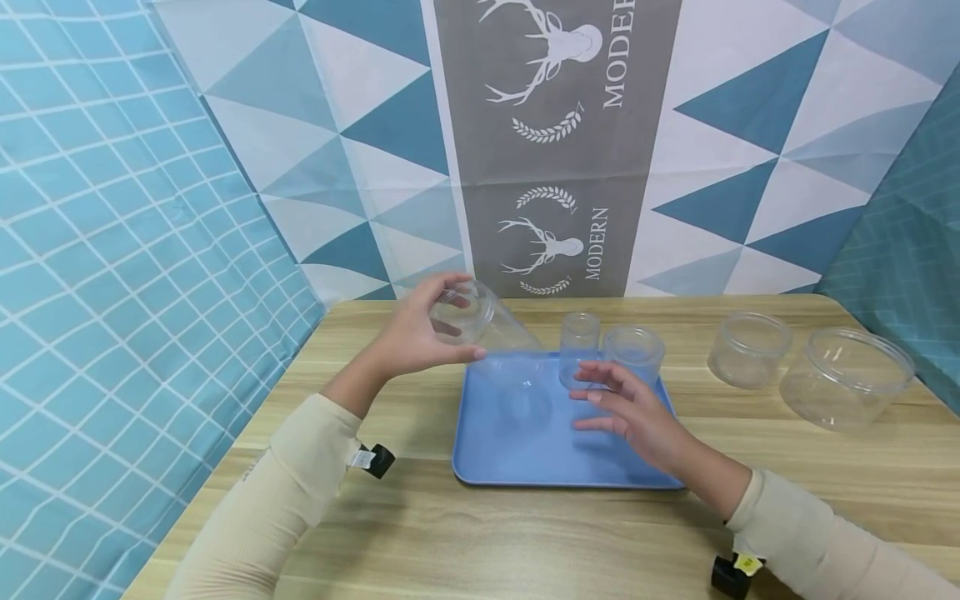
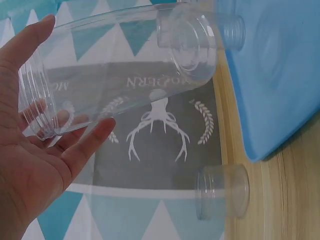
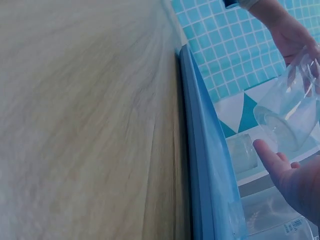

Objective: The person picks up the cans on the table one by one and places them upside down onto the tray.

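My left hand [image 1: 420, 329] grips a tall clear plastic jar [image 1: 510, 333] around its threaded mouth end. The jar is tilted, its base leaning down over the blue tray [image 1: 566, 462]; the left wrist view shows its smooth body [image 2: 125, 60] lengthwise. Above the tray's right part, my right hand [image 1: 630, 408] is held with fingers extended and nothing in them. Just beyond those fingers stand a narrow clear jar [image 1: 580, 350] and a short round one [image 1: 633, 346], at the tray's back. In the right wrist view, the right hand [image 3: 295, 180] is apart from the tilted jar.
Two wide clear jars, a smaller one [image 1: 748, 350] and a larger one [image 1: 847, 379], stand on the wooden table [image 1: 517, 542] at the right. A short jar [image 2: 222, 192] sits beside the tray in the left wrist view. Patterned cloth [image 1: 555, 167] hangs behind.
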